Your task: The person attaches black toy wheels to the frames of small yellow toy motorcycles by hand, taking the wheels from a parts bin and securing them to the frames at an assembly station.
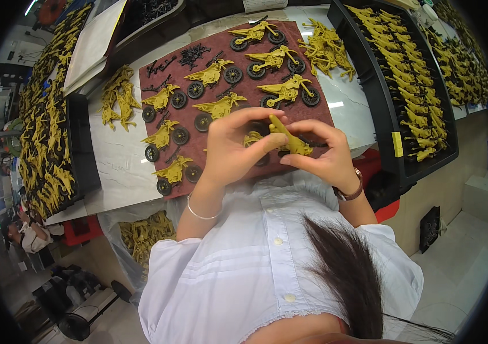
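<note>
Between my two hands, above the near edge of a dark red cloth (238, 43), is a yellow toy motorcycle body (295, 144). My left hand (238, 140) pinches its left end with thumb and fingers. On its other side my right hand (327, 152) grips it, and a dark part shows by those fingers. Several toy motorcycles, yellow with black wheels, lie in rows on the cloth, such as one toy motorcycle (289, 90) just beyond my hands. Part of another yellow toy motorcycle (252, 138) is hidden behind my left hand.
Small black parts (194, 55) lie on the cloth's far left. Loose yellow pieces are heaped at left (120, 97) and right (327, 47). A black tray (390, 112) of yellow toys stands at right, another tray (83, 149) at left. A bag of yellow pieces (146, 235) sits below the table.
</note>
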`<state>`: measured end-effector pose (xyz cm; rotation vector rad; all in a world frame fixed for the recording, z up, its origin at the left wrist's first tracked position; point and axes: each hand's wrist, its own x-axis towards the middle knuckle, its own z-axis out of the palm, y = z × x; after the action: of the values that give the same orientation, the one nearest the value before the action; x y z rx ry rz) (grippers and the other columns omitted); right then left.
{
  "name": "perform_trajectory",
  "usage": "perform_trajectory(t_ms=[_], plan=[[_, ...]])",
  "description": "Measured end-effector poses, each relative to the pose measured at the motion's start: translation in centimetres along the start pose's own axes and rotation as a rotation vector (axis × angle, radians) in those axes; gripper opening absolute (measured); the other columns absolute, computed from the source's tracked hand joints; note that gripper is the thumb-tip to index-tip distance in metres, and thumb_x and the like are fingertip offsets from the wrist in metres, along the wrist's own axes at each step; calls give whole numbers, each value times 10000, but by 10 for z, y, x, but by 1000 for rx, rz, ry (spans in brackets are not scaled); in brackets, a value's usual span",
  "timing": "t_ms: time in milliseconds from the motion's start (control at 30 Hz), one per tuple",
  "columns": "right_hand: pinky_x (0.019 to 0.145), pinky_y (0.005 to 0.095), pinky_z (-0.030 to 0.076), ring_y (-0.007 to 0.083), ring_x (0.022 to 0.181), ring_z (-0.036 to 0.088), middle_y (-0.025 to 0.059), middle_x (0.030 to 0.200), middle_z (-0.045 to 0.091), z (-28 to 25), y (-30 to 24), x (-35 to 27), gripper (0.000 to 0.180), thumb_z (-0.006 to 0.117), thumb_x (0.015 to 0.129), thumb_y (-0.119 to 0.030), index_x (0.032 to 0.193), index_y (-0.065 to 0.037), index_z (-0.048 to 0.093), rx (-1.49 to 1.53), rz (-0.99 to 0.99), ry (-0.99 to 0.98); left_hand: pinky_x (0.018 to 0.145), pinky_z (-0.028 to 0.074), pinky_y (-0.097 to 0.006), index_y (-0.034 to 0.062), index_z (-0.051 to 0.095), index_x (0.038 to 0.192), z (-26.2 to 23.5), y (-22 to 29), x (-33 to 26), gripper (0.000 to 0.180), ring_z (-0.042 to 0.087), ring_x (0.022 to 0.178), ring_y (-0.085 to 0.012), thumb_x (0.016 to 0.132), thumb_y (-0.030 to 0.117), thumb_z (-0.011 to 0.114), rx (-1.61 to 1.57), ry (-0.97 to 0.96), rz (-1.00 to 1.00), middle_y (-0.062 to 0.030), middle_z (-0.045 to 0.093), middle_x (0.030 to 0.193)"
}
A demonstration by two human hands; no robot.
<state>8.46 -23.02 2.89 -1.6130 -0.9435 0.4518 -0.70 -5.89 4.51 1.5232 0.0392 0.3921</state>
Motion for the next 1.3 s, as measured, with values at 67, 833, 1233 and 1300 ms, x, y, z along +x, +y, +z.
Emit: perform_trajectory(t_ms=[67,833,1233,1300], plan=[[706,250,483,123,770,604,63,862,653,2,5,-3,311,794,716,-90,970,18,649,304,77,125,790,540,-279,-53,619,1080,0,-8,-1,336,645,920,-165,758,-46,718,-103,39,4,-132,669,1014],[838,252,501,127,919,628,88,1009,648,-29,30,-5,427,723,760,56,1148,28,548,268,78,135,665,513,-320,-22,635,1027,15,-41,2,338,684,748,-244,746,133,741,428,-127,-227,-144,697,862],[693,327,491,252,764,621,113,930,649,-57,54,13,333,734,796,-220,1041,-25,620,-561,67,407,805,419,-380,87,677,975,-42,-47,18,204,600,886,-270,794,183,686,1335,276,144,-85,658,946],[698,344,497,265,790,612,117,992,635,-63,53,44,293,709,809,-203,1052,-58,633,-658,-38,482,891,348,-416,97,657,1041,-69,-51,7,288,531,992,-258,791,236,693,1469,300,2,-70,605,1038]])
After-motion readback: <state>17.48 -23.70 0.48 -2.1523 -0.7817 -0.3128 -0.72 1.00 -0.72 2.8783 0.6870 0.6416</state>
